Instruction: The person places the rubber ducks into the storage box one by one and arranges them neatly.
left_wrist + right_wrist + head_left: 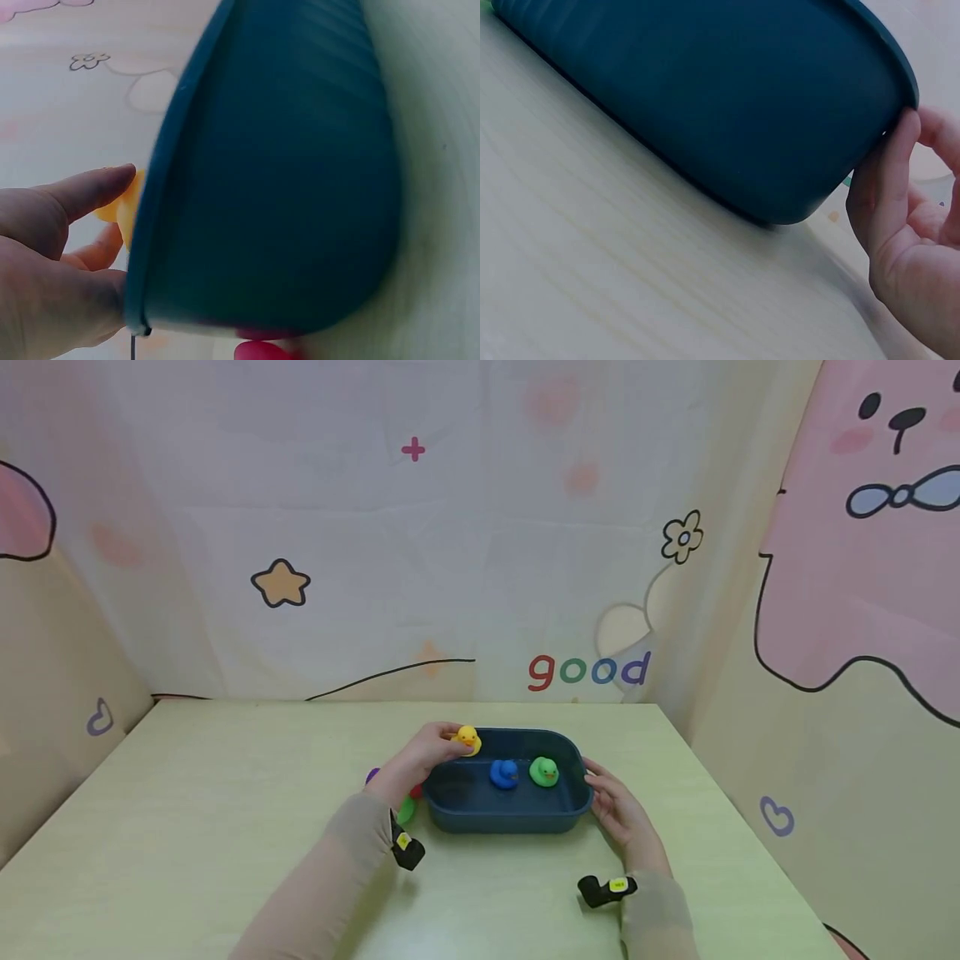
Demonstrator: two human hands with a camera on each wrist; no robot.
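Observation:
A dark blue plastic basin (502, 822) stands on the table, with a blue rubber duck (504, 774) and a green rubber duck (544, 772) inside. Over its far left corner my left hand (431, 752) pinches a yellow rubber duck (468, 739) between thumb and fingers. In the left wrist view the basin's rim partly hides the yellow duck (129, 206). My right hand (618, 806) touches the basin's right end, its fingertips (907, 124) just under the rim in the right wrist view.
Left of the basin, partly behind my left wrist, lie a green item (406, 811), a red item (416, 791) and a purple item (372, 774). A printed cloth wall (360, 568) rises behind the pale table (225, 810), with more printed cloth at both sides.

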